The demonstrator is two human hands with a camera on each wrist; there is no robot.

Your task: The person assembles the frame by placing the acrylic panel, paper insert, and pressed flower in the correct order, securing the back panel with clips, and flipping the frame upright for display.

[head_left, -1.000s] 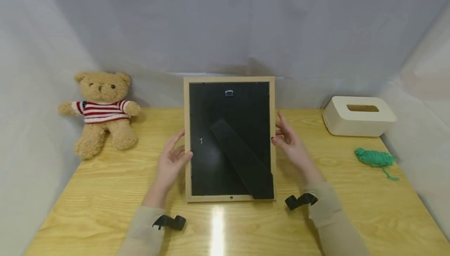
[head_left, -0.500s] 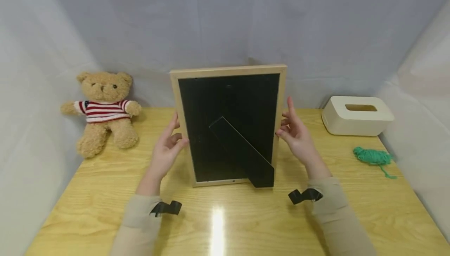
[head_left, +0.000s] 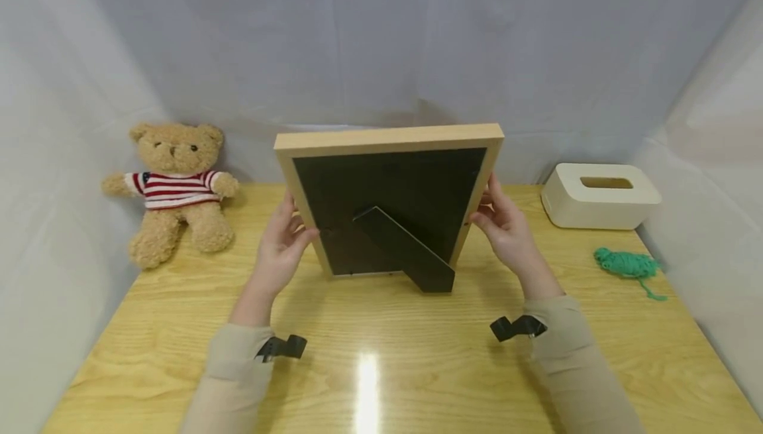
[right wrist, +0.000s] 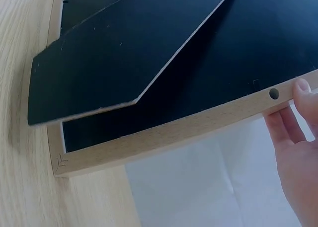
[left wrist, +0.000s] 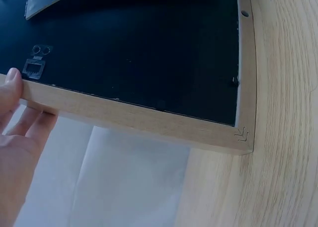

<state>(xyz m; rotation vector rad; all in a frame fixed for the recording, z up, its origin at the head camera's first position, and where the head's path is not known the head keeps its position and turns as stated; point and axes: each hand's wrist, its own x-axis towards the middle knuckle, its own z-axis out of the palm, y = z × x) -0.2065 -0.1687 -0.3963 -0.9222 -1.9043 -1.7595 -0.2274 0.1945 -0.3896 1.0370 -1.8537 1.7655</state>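
Observation:
A wooden picture frame (head_left: pixel 390 139) shows its black back, its top edge leaning toward me and its lower edge close over the table. From the backing sticks out a black easel leg (head_left: pixel 411 248), angled down to the right; the right wrist view shows this leg (right wrist: pixel 99 73) standing off the board. My left hand (head_left: pixel 283 248) grips the left side, thumb on the back and fingers behind. On the opposite side my right hand (head_left: pixel 507 228) holds the frame the same way, its thumb beside a small hole in the wood in the right wrist view. The frame's front is hidden.
At the left a teddy bear (head_left: pixel 179 189) in a red-striped sweater sits on the wooden table (head_left: pixel 334 368). A cream tissue box (head_left: pixel 602 205) stands at the back right, with a bundle of green yarn (head_left: pixel 626 263) in front. Grey-white cloth (head_left: pixel 381 36) hangs behind.
The picture frame has tipped, its top coming toward me and its lower edge moving away. Both hands moved with it, and the easel leg now stands out from the back.

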